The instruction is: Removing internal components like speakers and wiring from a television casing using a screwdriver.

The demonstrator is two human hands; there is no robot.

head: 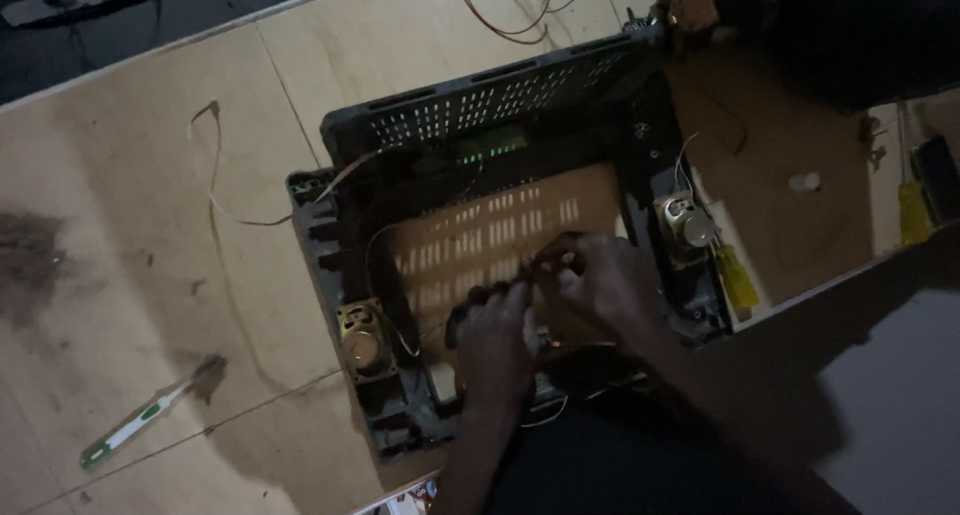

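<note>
My left hand (pixel 495 340) and right hand (pixel 600 280) | both pinching thin wires (pixel 540 265) | inside open casing (pixel 330 225), steadying them | speaker (pixel 362 340) beside.

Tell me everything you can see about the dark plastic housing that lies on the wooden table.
The dark plastic housing is a grey-black rectangular shell, lying open side up on the wooden table. Its far wall has rows of vent slots; light through them falls as stripes on the wood inside. A round speaker sits in its near left corner, a second speaker on its right side. Thin wires run inside. The left hand and right hand work together over its near edge; what they pinch is unclear.
</note>
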